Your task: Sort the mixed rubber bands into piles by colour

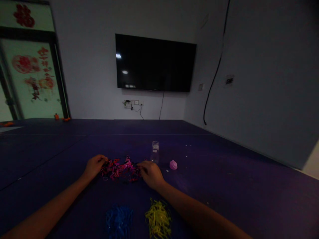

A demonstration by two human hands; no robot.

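Note:
A loose pile of thin pink, red and black elastic bands (121,169) lies on the dark purple surface between my hands. At its left edge, my left hand (95,165) has its fingers closed on some of the bands. My right hand (152,173) pinches bands at the right edge, its thumb and fingers together. Nearer to me lie a heap of blue bands (119,219) and, to its right, a heap of yellow bands (159,219). A clear plastic bottle (155,152) stands upright just behind my right hand, which hides its base.
A small pink lump-shaped object (173,164) sits to the right of the bottle, with white scraps (167,171) near it. Orange items (56,116) stand at the far left edge. A television (156,64) hangs on the far wall, and a black cable (213,86) runs down the right wall.

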